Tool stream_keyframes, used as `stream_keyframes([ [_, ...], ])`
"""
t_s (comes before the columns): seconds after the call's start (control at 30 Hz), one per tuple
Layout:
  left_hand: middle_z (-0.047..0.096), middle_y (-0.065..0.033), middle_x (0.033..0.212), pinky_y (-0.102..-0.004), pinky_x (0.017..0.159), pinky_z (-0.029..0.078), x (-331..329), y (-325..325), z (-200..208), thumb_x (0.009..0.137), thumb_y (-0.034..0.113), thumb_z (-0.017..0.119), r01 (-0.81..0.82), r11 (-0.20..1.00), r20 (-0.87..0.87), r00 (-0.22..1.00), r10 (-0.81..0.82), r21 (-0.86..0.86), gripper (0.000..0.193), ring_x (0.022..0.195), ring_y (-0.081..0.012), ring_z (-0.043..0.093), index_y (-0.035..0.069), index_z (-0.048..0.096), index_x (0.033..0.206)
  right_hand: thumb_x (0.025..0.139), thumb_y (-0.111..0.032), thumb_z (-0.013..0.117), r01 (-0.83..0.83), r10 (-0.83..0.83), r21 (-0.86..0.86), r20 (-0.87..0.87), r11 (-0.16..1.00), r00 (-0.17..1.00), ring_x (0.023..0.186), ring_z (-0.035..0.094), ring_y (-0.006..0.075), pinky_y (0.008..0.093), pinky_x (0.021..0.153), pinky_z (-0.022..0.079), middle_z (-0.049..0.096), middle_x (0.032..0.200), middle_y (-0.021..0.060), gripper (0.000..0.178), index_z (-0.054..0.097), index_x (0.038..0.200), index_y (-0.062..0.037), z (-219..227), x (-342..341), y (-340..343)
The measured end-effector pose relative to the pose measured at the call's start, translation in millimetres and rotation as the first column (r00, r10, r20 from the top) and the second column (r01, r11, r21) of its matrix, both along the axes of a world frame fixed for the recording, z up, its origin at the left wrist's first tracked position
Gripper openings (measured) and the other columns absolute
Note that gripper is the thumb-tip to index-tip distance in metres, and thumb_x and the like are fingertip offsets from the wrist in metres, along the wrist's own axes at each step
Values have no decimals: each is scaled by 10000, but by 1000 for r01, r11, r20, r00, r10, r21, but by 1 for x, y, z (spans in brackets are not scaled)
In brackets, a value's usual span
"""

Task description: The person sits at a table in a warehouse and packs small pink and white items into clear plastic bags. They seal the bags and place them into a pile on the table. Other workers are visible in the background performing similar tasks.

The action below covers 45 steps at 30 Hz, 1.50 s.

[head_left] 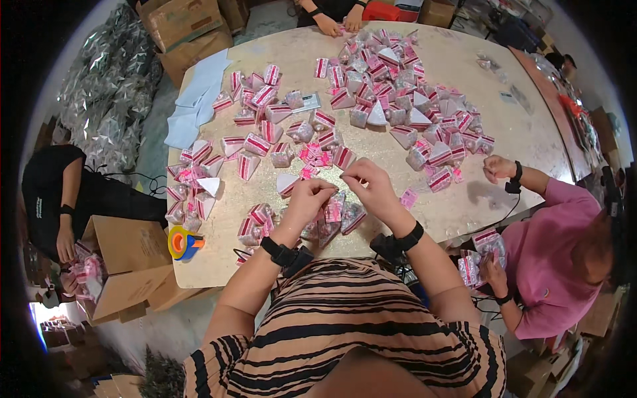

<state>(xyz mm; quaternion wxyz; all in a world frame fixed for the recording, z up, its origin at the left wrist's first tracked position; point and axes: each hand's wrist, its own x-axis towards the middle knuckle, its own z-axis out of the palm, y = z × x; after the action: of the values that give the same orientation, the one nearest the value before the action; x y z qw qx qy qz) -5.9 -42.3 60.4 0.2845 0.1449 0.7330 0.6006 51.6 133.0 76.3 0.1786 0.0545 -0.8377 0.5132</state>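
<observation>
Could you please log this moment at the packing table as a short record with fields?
Left hand: fingers pinched on a small pink packet
Right hand: pinching the same packet from the other side
Table: beige, rounded, strewn with pink-and-white triangular packets
Near left edge: tape dispenser, yellow and blue
Far left corner: pale blue sheets
Others: person in pink on the right, holding packets

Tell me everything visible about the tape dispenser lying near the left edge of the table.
The tape dispenser is a small hand-held one, seemingly plastic: a round yellow and orange wheel part with a blue piece sticking out to its right. It lies flat on the pale table, at the near-left corner, beside an open cardboard box. Nobody's hand touches it; pink-and-white packets lie just beyond it.
</observation>
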Motion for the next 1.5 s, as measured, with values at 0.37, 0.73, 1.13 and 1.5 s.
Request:
stream_keyframes([
  [0.37, 575, -3, 631, -208, 452, 379, 3, 1, 1, 840, 89, 597, -6, 1000, -28, 1000, 5, -19, 115, 507, -62, 490, -9, 654, 860, 723, -135, 640, 12, 5, 273, -64, 962, 998, 798, 545, 290, 392, 694, 406, 554, 803, 93, 85, 627, 774, -69, -10, 1, -9],
  [0.73, 567, 0, 602, -208, 431, 375, 5, 3, 7, 844, 115, 601, -25, 998, 209, 978, 11, 64, 137, 477, -60, 494, -10, 658, 838, 690, -121, 618, 193, -26, 507, -319, 840, 948, 713, 540, 227, 364, 688, 392, 527, 735, 75, 84, 571, 719, -58, -4, 6, -17],
  [1.13, 545, 7, 592, -198, 412, 365, 6, 1, 1, 832, 109, 628, -39, 996, 251, 968, 18, 77, 128, 477, -54, 491, -17, 648, 818, 735, -36, 609, 322, -324, -45, -35, 946, 946, 641, 566, 210, 296, 590, 449, 562, 750, 112, 52, 586, 770, -6, -36, 11, 6],
  [1.5, 536, 11, 570, -213, 414, 351, 7, 0, -5, 830, 161, 633, 35, 999, 115, 993, -32, -23, 176, 465, -56, 469, 7, 661, 751, 853, -79, 559, -100, 193, -310, 288, 946, 938, 717, 562, 82, 224, 613, 454, 596, 1068, 61, 288, 593, 1133, -21, -21, 16, 2],
])
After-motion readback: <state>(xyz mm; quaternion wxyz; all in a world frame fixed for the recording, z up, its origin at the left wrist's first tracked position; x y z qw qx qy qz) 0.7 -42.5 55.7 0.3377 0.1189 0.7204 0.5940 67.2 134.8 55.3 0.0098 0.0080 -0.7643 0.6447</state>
